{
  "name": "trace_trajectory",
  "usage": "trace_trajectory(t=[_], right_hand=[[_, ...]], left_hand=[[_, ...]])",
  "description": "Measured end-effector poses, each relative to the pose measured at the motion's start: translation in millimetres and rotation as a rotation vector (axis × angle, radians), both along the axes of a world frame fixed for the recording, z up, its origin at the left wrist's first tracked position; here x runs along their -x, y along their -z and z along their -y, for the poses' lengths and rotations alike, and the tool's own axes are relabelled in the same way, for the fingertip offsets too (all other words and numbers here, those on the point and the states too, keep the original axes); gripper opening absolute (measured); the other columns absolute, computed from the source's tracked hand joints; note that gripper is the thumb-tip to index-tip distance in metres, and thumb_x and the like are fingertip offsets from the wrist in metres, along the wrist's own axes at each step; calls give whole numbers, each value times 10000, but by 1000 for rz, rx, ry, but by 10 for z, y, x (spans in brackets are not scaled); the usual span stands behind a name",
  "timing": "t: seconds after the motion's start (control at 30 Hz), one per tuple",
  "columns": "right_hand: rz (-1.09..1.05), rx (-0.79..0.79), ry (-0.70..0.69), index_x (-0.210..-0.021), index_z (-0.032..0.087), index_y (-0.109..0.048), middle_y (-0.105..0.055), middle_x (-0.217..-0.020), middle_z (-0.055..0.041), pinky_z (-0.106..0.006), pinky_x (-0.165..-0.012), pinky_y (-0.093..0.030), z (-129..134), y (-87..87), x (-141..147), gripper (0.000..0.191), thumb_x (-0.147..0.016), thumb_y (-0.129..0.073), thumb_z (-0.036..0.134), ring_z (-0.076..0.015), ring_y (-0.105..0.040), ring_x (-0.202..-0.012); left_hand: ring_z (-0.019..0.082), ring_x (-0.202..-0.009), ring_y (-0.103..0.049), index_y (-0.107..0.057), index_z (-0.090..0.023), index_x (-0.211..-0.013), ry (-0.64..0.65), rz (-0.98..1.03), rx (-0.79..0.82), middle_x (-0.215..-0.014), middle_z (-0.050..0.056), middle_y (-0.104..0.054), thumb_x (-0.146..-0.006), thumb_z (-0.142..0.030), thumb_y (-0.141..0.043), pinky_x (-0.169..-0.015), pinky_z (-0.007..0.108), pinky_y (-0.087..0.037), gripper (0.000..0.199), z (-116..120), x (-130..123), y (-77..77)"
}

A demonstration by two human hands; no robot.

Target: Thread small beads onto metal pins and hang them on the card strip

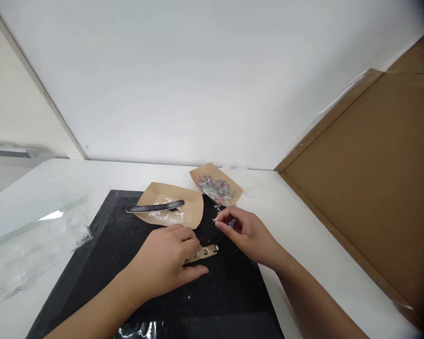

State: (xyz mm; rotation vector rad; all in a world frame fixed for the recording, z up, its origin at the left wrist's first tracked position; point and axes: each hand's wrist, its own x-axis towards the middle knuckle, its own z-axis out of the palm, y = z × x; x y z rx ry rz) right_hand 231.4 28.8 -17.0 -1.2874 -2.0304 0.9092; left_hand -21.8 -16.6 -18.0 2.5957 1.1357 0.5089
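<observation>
My left hand (171,256) lies over the left part of a narrow tan strip (209,252) on the black mat. Its fingers are curled, the thumb stretches out apart below the strip, and the fingertips are partly hidden. Small dark and whitish pieces sit in a row along the strip's visible end. To the right, my right hand (249,233) is raised a little, thumb and index finger pinched on a tiny pale piece (214,220) too small to name. Something bluish-purple (232,223) shows inside the curl of that hand.
A tan paper tray (191,219) holds small white bits, with a curved black nail file (155,207) across it. Behind, another paper tray (204,170) carries many small colourful wrapped pieces. Clear plastic packaging (31,254) is at left; a cardboard panel (367,179) stands at right.
</observation>
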Motion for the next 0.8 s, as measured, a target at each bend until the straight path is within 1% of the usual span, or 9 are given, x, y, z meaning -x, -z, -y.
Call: trace_trajectory(t=[0.1, 0.2, 0.27, 0.37, 0.47, 0.53, 0.6, 0.7, 0.8], right_hand=[[-142, 104, -4, -1099, 226, -693, -695, -938, -32, -308, -750, -556, 87, -41, 54, 267, -979, -672, 464, -188, -653, -849], [-260, 196, -62, -1181, 235, -682, -663, -932, -26, -320, -784, -577, 161, -76, 110, 329, -970, -682, 487, -180, -646, -855], [-304, 239, -99, -1176, 246, -690, -645, -914, -17, -317, -784, -577, 194, -95, 135, 317, -972, -680, 489, -171, -634, -841], [-335, 262, -124, -1137, 253, -705, -634, -897, -9, -302, -771, -564, 222, -114, 151, 267, -973, -692, 464, -159, -617, -824], [-365, 285, -137, -1139, 248, -692, -642, -891, -7, -292, -761, -549, 247, -128, 157, 251, -970, -711, 432, -155, -618, -821], [-387, 309, -146, -1135, 246, -677, -647, -883, -5, -290, -754, -545, 269, -142, 163, 253, -964, -723, 427, -155, -623, -816], [-404, 330, -149, -1125, 245, -666, -641, -868, 1, -290, -747, -543, 291, -160, 172, 263, -953, -736, 432, -154, -622, -802], [-411, 352, -158, -1104, 239, -666, -626, -838, 11, -281, -722, -530, 319, -179, 187, 264, -937, -757, 422, -146, -601, -768], [-413, 347, -165, -1094, 237, -669, -629, -835, 16, -272, -714, -516, 338, -173, 198, 237, -938, -762, 389, -140, -594, -759]], left_hand=[[218, -860, -692, -730, -215, -1003, -33, 99, -21, -935, 51, -728, -928, -480, -722, -738, 334, -504, 276, 14, 3, -7], [208, -875, -691, -740, -218, -1055, -93, 229, -31, -942, 61, -734, -991, -379, -640, -775, 340, -522, 200, 13, -2, -4], [201, -904, -687, -740, -216, -1063, -120, 316, -6, -957, 60, -736, -1004, -303, -607, -821, 347, -529, 170, 6, -12, -8], [193, -937, -672, -741, -213, -1051, -105, 406, 61, -960, 48, -736, -989, -256, -617, -883, 358, -523, 146, 4, -40, -34], [157, -850, -652, -749, -228, -1029, -94, 481, 194, -920, 18, -734, -984, -266, -627, -821, 317, -520, 136, 24, -76, -71], [131, -748, -625, -757, -240, -1027, -135, 534, 333, -873, 0, -730, -989, -321, -634, -696, 268, -498, 152, 39, -96, -85], [122, -699, -608, -764, -246, -1054, -189, 596, 468, -861, 0, -736, -993, -396, -639, -613, 244, -460, 204, 45, -106, -83], [135, -738, -624, -780, -236, -1035, -217, 688, 594, -908, 22, -758, -984, -471, -651, -629, 250, -465, 273, 35, -113, -58], [144, -752, -629, -792, -205, -955, -224, 779, 665, -873, 35, -754, -945, -474, -707, -656, 256, -477, 283, 18, -122, -39]])
